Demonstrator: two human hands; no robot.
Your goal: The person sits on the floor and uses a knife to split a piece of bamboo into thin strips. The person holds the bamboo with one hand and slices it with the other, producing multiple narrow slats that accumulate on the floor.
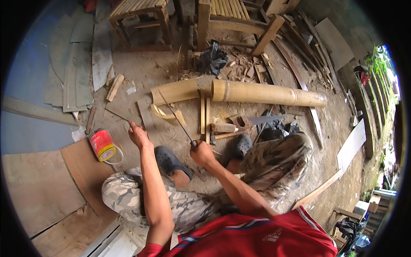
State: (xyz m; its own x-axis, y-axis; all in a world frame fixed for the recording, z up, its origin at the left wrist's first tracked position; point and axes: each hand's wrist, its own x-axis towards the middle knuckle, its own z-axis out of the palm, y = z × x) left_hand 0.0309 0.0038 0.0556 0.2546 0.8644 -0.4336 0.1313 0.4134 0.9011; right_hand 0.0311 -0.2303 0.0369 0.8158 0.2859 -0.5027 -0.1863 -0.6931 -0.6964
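Observation:
My right hand (202,153) is closed round the dark handle of a long, narrow-bladed tool (176,118), perhaps a knife seen edge-on. Its blade points up and to the left, across a curved bamboo piece (171,114) in the view. My left hand (139,135) is closed on the near end of a thin dark strip (116,112), whose material I cannot make out. Beyond both hands lie a split bamboo section (177,91) and a thick bamboo pole (269,94). A handsaw (244,123), a wooden mallet-like block (223,127) and a hammer (231,134) rest by my right shoe.
A red and yellow can (102,145) stands left of my left forearm. Bamboo-slatted furniture (229,25) is at the back. Black plastic bags (212,58), wood scraps and planks (299,47) litter the floor. Plywood sheets (38,184) lie to the left.

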